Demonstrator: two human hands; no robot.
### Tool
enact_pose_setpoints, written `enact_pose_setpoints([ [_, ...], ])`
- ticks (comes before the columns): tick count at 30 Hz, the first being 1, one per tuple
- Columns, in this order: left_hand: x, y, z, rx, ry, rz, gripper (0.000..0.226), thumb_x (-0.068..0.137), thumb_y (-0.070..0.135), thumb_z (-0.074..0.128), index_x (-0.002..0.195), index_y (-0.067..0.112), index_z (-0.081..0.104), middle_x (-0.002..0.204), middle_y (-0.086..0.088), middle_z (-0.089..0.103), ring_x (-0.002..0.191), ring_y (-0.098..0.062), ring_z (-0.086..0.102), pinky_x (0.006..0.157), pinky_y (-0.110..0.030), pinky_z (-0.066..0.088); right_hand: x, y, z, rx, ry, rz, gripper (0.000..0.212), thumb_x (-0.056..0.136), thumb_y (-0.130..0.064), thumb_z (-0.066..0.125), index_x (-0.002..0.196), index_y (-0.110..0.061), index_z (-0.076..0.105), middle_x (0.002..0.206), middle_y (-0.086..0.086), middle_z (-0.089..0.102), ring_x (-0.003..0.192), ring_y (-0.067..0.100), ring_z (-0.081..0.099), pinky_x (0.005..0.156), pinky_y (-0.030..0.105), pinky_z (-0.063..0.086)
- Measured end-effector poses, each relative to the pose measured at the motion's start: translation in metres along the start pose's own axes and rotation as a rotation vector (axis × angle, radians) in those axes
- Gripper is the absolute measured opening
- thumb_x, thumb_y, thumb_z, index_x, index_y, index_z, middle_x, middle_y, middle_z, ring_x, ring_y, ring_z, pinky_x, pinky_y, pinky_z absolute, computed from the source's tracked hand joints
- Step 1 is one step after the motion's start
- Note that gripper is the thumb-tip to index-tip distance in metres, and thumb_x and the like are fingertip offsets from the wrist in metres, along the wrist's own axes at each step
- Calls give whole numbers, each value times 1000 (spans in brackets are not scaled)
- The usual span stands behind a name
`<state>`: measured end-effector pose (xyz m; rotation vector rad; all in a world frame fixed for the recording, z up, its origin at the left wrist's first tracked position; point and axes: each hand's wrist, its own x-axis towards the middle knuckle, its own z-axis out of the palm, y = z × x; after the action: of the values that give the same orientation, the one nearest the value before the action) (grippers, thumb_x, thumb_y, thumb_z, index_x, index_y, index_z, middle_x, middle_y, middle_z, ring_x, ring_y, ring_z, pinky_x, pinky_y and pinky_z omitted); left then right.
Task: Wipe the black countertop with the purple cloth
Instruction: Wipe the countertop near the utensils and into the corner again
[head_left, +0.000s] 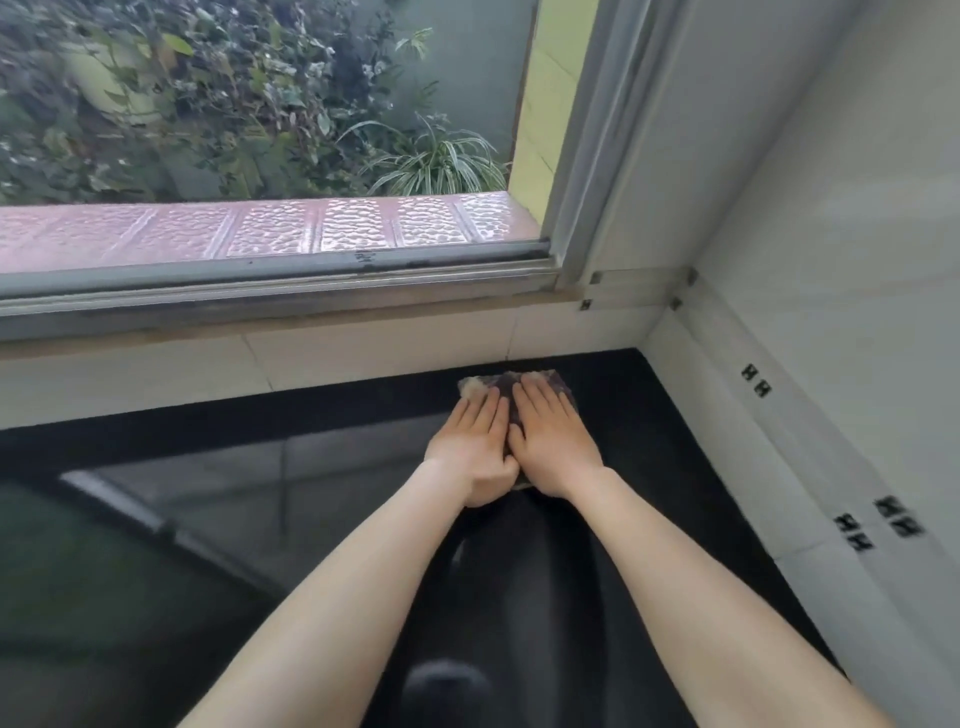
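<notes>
Both hands are lying flat, palms down, side by side on the purple cloth (519, 395), pressing it onto the black countertop (691, 499). Left hand (475, 447) and right hand (550, 441) are touching at the thumbs, fingers extended and together, nothing pinched or gripped; the cloth is being held by downward pressure only. The cloth is sitting at the far edge of the counter, near the tiled upstand (363, 353) under the window frame (280, 280), and mostly hidden under the palms. Only its far edge and a pale patch by the left fingertips are showing.

Risks from here, as I'm reading it:
- No grip, so a fast stroke is likely leaving the cloth behind or bunching it under the palms. The counter is looking glossy, so friction is low.
- Pushing further forward is jamming fingertips and cloth into the upstand; the corner strip is getting missed.
- Sweeping right is running the right hand into the side wall tiles (779, 415).
- Both arms are stretched far out, so pressure is probably uneven and streaks are likely.
- The near counter area is covered by the arms and reflections, so I can't tell what's already wiped.
</notes>
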<state>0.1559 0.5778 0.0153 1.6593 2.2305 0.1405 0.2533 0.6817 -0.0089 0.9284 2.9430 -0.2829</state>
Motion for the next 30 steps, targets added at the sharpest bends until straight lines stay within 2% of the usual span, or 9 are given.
enact_pose_setpoints([
  [6,44,53,3,11,-54,83,76,93,45,28,149,5,-5,157,-13,-12,143,-20,-16,115,-33,-12,-3,76,-9,-27,-11,56,59,99,-39,19,150,-14,4,159,4,-3,143,12,-6,117,34,-1],
  [14,89,91,5,108,-63,120,78,93,50,27,149,6,-6,157,-12,-12,143,-22,-14,114,-33,-11,2,130,-23,-69,-40,129,58,101,-33,22,150,-11,1,158,6,-4,144,16,-4,116,32,-2],
  [30,49,84,25,97,-19,163,75,94,50,24,149,10,-6,158,-10,-13,143,-19,-16,115,-38,-12,-35,94,-14,-70,-71,223,57,101,-34,14,149,-13,-5,158,6,-11,143,19,-10,116,38,-5],
])
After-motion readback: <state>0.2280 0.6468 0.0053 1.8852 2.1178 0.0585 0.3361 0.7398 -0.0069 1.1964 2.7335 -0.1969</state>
